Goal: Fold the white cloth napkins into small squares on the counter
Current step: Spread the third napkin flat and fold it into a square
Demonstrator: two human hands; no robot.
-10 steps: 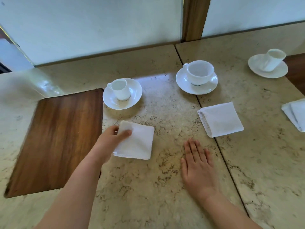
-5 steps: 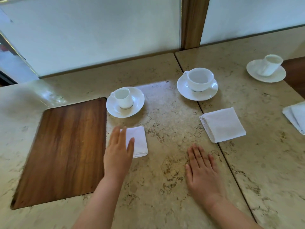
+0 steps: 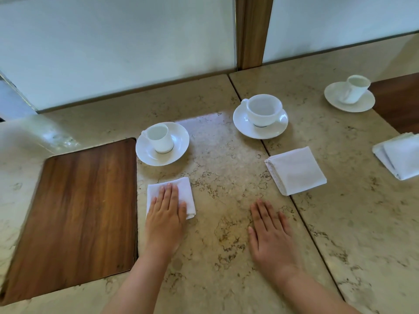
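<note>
A small folded white napkin [image 3: 186, 189] lies on the stone counter [image 3: 226, 223] just right of a wooden inlay. My left hand [image 3: 166, 214] rests flat on top of it, fingers together, pressing it down and hiding its lower half. My right hand [image 3: 271, 232] lies flat, palm down, on bare counter to the right, touching no cloth. A second folded napkin [image 3: 295, 169] sits further right, tilted. A third folded napkin [image 3: 399, 157] is cut off by the right edge.
A wooden inlay [image 3: 79, 211] fills the left of the counter. Behind the napkins stand three white cups on saucers: a small cup [image 3: 159, 138], a wide cup [image 3: 263, 109], and a far-right cup [image 3: 354, 89]. A glass wall with a wooden post [image 3: 252, 30] backs the counter.
My left hand has folded the left napkin in half, making it narrower, and now lies flat on top of it. My right hand has stayed on the counter.
</note>
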